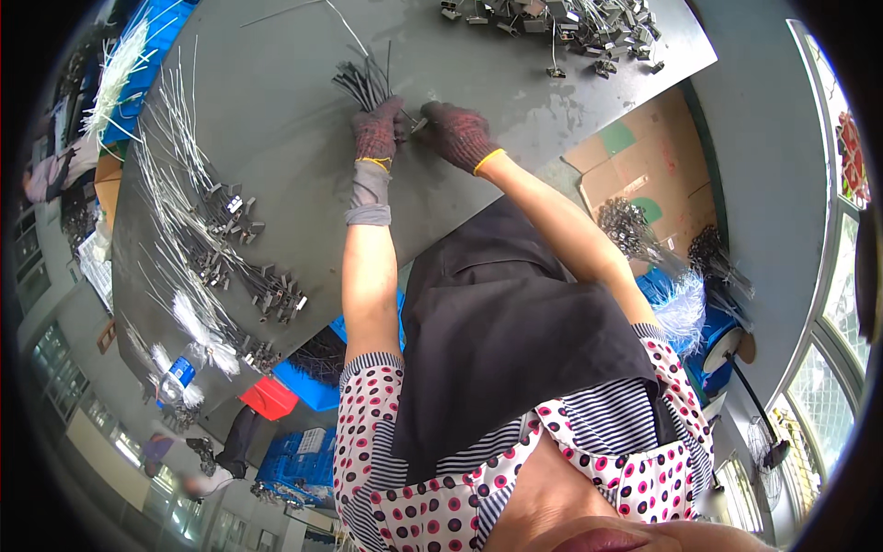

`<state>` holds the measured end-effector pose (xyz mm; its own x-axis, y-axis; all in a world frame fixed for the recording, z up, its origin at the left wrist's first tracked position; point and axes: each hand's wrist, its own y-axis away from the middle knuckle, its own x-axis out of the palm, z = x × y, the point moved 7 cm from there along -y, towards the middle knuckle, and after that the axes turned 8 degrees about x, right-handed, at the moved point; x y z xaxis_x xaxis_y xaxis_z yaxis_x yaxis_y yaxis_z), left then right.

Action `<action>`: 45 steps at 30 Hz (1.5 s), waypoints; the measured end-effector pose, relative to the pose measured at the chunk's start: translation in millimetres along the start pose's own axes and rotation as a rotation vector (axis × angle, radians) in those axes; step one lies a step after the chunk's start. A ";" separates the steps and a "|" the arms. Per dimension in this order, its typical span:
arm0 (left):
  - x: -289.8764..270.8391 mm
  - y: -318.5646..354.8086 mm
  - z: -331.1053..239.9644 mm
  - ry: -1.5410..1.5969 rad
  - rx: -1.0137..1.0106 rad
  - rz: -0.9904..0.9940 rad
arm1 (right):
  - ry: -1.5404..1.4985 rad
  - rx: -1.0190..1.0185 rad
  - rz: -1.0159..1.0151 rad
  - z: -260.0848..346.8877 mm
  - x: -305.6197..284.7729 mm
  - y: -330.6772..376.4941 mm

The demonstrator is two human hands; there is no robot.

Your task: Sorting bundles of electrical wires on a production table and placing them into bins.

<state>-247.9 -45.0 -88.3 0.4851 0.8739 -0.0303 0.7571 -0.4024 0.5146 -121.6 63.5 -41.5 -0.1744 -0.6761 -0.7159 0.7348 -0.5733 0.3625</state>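
Note:
A bundle of short thin black tubes or strips [361, 81] fans out above my left hand [376, 132], whose gloved fingers are closed round its lower end. One thin pale wire [346, 25] runs up from this bundle over the grey table [276, 138]. Just to the right, my gloved right hand [453, 134] is closed in a pinch. At its fingertips, facing the left hand, shows a small light-coloured end piece [418, 125], too small to name. Both gloves are dark red and grey with yellow cuffs.
Several wires with dark connectors [225, 221] lie along the table's left side. A pile of dark connectors [579, 26] sits at the far right. A bottle with a blue label [177, 377] is near the left corner. Cardboard [658, 156] and wire bundles [630, 225] lie beyond the right edge.

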 end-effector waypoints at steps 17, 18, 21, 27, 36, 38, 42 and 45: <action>3.6 -17.9 14.3 -0.486 0.327 0.106 | -0.106 0.114 -0.002 -16.0 -18.5 -10.7; -10.4 -11.2 10.5 -0.472 0.318 -0.017 | -0.148 -0.001 -0.275 -23.0 -45.0 -8.0; -25.8 5.4 -1.2 -0.342 0.189 -0.209 | -0.007 -0.087 -0.901 -74.9 -114.2 6.9; -60.1 31.6 4.7 -0.024 0.398 -0.010 | 0.170 0.411 -0.584 -153.1 -154.5 -35.9; 21.9 50.4 -3.3 0.313 0.226 0.077 | 0.350 0.257 -0.680 -169.0 -157.1 -22.8; -0.5 62.9 -3.3 0.353 0.163 0.009 | 0.408 0.115 -0.690 -109.7 -137.1 -6.4; -22.0 57.6 24.1 0.432 0.106 0.008 | 0.164 -0.353 -0.479 1.3 -67.4 11.9; -37.6 57.9 24.4 0.280 0.320 -0.027 | 0.247 -0.296 -0.381 48.9 -24.4 -7.6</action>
<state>-211.6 -107.8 -78.3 0.3585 0.9081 0.2166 0.8871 -0.4036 0.2238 -155.0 61.7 2.3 -0.3315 -0.2969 -0.8955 0.8093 -0.5774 -0.1081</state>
